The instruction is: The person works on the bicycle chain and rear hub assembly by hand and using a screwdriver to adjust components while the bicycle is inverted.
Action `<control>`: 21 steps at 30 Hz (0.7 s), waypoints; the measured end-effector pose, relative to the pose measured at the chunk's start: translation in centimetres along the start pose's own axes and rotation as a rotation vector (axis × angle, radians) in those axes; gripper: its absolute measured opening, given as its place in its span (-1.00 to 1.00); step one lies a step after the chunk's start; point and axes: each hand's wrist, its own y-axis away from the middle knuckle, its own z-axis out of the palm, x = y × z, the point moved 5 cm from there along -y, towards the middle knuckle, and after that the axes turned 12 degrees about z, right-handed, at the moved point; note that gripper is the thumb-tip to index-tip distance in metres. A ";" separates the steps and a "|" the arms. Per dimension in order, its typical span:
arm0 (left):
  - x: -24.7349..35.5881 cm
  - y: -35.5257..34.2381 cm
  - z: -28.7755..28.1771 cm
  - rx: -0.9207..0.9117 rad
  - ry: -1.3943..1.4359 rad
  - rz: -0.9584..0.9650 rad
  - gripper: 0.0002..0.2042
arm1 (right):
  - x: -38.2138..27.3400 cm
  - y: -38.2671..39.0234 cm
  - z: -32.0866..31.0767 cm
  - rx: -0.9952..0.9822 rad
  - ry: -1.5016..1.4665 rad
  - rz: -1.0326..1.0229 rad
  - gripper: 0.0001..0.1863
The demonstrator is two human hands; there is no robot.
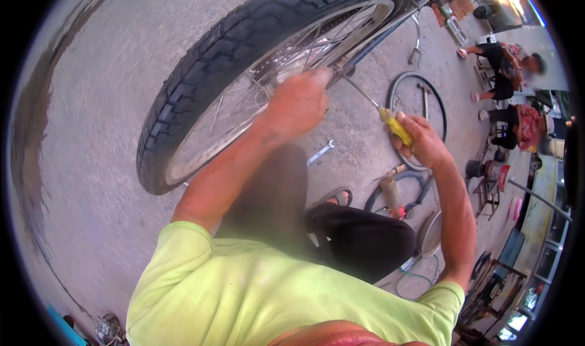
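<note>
A bicycle wheel with a knobby black tyre point(204, 69) and thin spokes leans across the upper middle, joined to the bicycle's frame point(381, 35). My left hand point(298, 102) is closed close to the wheel's hub; its fingertips are hidden, so what it grips cannot be made out. In my right hand point(423, 140) is a screwdriver point(399, 131), held by its yellow handle. The screwdriver's metal shaft slants up and left toward the hub area, just right of my left hand. Whether its tip touches anything is unclear.
On the concrete floor lie a wrench point(321, 153), a black ring-shaped tyre or tube point(445, 117), a hammer point(425, 99) and a tan cylinder point(392, 195). A round basin point(431, 236) sits by my right forearm. Two people point(509, 66) sit at the far right.
</note>
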 end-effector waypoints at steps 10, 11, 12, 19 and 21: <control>0.0 -0.1 0.0 0.003 -0.021 0.035 -0.68 | -0.9 2.0 0.3 0.544 0.592 -0.582 -0.68; 0.0 -0.1 0.0 0.009 -0.020 0.039 -0.68 | 0.0 1.3 0.0 0.468 0.475 -0.420 -0.70; 0.0 -0.1 -0.1 0.016 -0.021 0.043 -0.68 | 0.6 0.6 -0.3 0.254 0.250 -0.243 -0.71; 0.1 0.0 -0.1 0.004 -0.023 0.021 -0.68 | 0.9 0.4 -0.3 0.210 0.011 -0.217 -0.65; 0.1 -0.1 -0.1 -0.005 -0.021 0.020 -0.67 | 1.3 0.1 -0.9 0.388 0.212 -0.423 -0.63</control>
